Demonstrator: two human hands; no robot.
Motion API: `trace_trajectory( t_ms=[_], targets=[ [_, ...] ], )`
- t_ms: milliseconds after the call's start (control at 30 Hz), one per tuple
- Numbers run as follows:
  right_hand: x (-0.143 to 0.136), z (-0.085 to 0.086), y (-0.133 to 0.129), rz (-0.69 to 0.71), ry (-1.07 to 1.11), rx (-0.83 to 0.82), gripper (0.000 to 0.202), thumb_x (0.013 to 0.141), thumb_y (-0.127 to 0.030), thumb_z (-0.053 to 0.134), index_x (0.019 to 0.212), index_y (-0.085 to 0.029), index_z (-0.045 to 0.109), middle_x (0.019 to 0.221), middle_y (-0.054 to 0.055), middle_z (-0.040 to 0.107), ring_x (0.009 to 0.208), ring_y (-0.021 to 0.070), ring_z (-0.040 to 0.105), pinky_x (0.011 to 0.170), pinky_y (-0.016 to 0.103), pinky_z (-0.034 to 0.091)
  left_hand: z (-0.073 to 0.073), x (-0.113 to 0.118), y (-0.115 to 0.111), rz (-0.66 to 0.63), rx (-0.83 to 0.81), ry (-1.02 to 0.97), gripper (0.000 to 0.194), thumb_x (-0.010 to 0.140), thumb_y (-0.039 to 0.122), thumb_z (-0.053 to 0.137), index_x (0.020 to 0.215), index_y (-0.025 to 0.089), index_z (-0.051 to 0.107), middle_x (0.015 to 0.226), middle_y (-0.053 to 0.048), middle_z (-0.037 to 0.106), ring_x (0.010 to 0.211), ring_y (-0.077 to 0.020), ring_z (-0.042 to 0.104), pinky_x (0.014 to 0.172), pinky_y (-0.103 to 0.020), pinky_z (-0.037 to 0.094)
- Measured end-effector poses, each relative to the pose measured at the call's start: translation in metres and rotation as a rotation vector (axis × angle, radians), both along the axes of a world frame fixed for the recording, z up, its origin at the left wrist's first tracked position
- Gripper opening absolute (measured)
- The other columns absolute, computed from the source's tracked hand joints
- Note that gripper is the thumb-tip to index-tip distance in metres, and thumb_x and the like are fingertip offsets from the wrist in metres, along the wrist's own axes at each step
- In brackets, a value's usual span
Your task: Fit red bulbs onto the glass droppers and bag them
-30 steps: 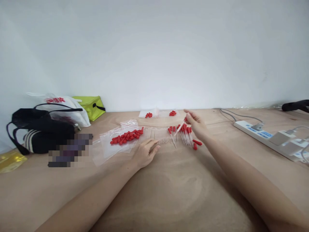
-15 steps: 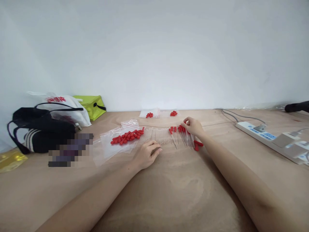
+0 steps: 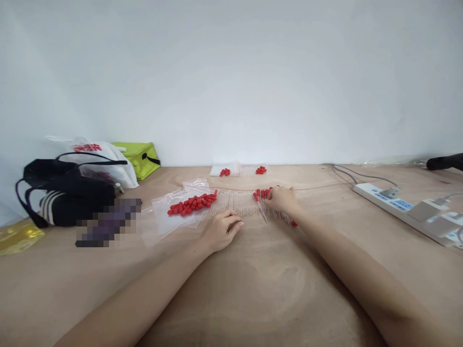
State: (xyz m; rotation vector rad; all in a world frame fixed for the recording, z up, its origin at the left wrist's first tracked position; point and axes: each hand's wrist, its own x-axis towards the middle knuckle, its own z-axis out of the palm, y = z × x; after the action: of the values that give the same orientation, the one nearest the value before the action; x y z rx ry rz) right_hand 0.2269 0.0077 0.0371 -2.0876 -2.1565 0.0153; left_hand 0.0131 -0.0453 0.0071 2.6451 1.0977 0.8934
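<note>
One right hand [image 3: 283, 200], shifted left and nearer, now covers most red-capped droppers [image 3: 263, 193] on the desk [image 3: 275, 274], where work apparently centres, its grip impossible to tell; one left hand [image 3: 220, 232], loosely open, unladen, beside clear tubes [image 3: 246, 202].

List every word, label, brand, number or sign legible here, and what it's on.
No text can be read with certainty.
White plastic bag: red characters, too blurred to quote.
Power strip: pale marks on blue panels, too small to tell.
Dark item: pixelated, unreadable.
Red bulbs: no lettering visible.
</note>
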Motion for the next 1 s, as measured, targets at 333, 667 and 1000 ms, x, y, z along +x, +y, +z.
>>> trace_trajectory(
  t_ms=[333, 667, 1000],
  targets=[
    [-0.011, 0.001, -0.008, -0.094, 0.012, -0.065, 0.023, 0.073, -0.032, 0.047, 0.078, -0.016, 0.062, 0.083, 0.013, 0.063, 0.079, 0.025, 0.058, 0.075, 0.042, 0.035, -0.003, -0.001, 0.001, -0.005, -0.004, 0.014, 0.02, 0.084, 0.025, 0.044, 0.081, 0.016, 0.062, 0.085, -0.005, 0.059, 0.08, -0.0159, 0.055, 0.073, -0.029, 0.043],
    [-0.013, -0.004, -0.004, -0.118, 0.052, -0.071, 0.021, 0.068, -0.032, 0.05, 0.079, -0.018, 0.062, 0.087, 0.012, 0.063, 0.082, 0.0273, 0.057, 0.073, 0.045, 0.036, -0.001, 0.0, 0.001, 0.0, -0.004, 0.023, 0.021, 0.084, 0.026, 0.044, 0.08, 0.017, 0.062, 0.085, -0.005, 0.058, 0.08, -0.016, 0.055, 0.073, -0.029, 0.044],
    [0.011, 0.011, -0.01, -0.091, 0.21, -0.065, 0.025, 0.071, -0.039, 0.047, 0.056, -0.02, 0.052, 0.063, 0.007, 0.06, 0.061, 0.0195, 0.057, 0.052, 0.028, 0.037, -0.004, 0.0, 0.002, 0.034, 0.015, 0.021, 0.018, 0.083, 0.025, 0.046, 0.081, 0.018, 0.063, 0.086, -0.004, 0.059, 0.08, -0.0159, 0.054, 0.074, -0.029, 0.042]
  ],
)
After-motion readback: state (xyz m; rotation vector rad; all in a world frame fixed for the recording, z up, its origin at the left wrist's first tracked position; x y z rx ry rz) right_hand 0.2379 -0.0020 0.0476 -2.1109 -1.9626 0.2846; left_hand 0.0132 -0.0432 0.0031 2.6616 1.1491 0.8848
